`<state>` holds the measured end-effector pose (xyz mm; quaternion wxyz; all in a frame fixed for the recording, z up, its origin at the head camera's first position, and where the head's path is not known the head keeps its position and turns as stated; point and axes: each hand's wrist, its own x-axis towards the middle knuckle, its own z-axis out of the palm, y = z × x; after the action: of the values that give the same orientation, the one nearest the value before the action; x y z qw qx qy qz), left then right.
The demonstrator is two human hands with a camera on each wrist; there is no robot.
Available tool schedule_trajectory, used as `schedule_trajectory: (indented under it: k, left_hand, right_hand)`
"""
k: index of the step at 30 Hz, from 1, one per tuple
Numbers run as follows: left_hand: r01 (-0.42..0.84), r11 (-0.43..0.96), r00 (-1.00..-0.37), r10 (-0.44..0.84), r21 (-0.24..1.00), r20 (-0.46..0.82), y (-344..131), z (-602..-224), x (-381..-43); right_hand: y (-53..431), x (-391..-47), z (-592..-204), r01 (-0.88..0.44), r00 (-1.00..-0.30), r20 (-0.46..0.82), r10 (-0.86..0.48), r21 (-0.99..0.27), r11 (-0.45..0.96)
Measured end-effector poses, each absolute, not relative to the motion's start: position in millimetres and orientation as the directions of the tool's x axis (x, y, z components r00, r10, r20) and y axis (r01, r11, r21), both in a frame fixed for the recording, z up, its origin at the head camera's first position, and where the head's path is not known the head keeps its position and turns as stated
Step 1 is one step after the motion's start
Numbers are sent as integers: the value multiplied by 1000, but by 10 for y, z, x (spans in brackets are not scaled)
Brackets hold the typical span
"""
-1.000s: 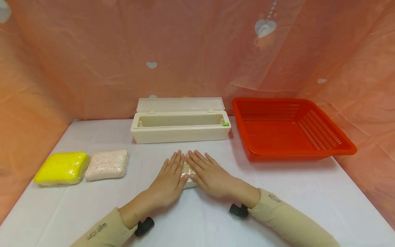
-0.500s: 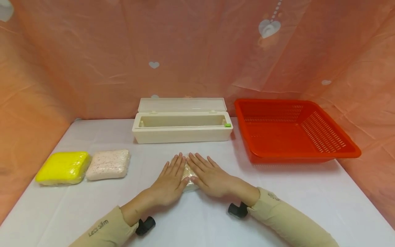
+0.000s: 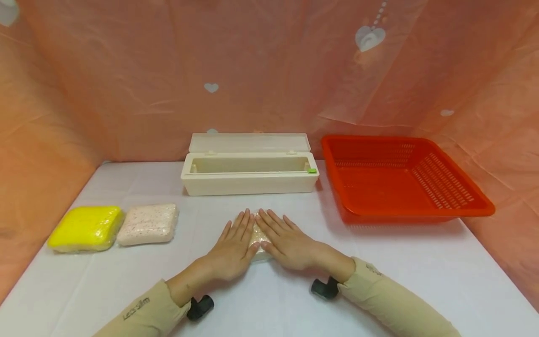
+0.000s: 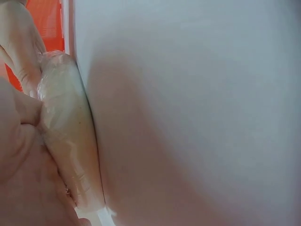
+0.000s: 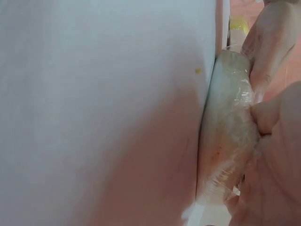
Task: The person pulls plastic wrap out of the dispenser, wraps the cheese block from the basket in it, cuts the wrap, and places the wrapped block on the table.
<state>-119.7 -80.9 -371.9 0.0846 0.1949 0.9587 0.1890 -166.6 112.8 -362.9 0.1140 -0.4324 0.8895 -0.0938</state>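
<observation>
A beige, speckled block wrapped in clear film (image 3: 258, 238) lies on the white table in front of the person, mostly covered by both hands. My left hand (image 3: 230, 250) rests on its left part with straight fingers pointing forward. On its right part rests my right hand (image 3: 290, 241), also with fingers straight, and the two thumbs nearly meet over the front portion. Both palms face down. From the side, the left wrist view shows the wrapped block (image 4: 73, 132) flat on the cloth under the palms. In the right wrist view, the film on the block (image 5: 225, 127) looks wrinkled and shiny.
Behind the hands stands a long off-white box (image 3: 250, 183) with its lid raised and a green tab at its right end. A red plastic basket (image 3: 375, 187) is at the right. Two wrapped blocks, one yellow (image 3: 86, 228) and one pinkish speckled (image 3: 147, 224), lie left.
Both hands and the wrapped block have shifted slightly toward the person since one second ago. The hands stay flat on it, and the view has shifted a little.
</observation>
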Motion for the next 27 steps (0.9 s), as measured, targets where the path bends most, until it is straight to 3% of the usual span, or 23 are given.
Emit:
schedule_trajectory:
  k: [4,8,13,16,22,27]
  left_hand:
    - [347,847,-910,408,403,-72,-813,-3687,-1204]
    - [340,840,-912,404,423,-70,-818,-3602,-1231]
    - [314,832,-925,377,458,-51,-810,-3573,-1215]
    - [331,827,-926,377,455,-12,-790,-3573,-1192]
    - [415,825,-901,431,383,48,-745,-3577,-1185]
    - [449,801,-886,457,395,78,-761,-3589,-1188]
  right_hand:
    - [1130,-1700,-3621,-749,-592,-125,-796,-278,601]
    - [1156,-1832,-3590,-733,-568,-99,-817,-391,556]
    - [1248,-2005,-3589,-660,-583,48,-811,-610,438]
    - [1299,-2073,-3599,-640,-620,128,-774,-654,404]
    - [1322,-2085,-3606,-595,-620,81,-781,-697,400]
    - [1310,-2057,-3612,-567,-626,71,-776,-725,391]
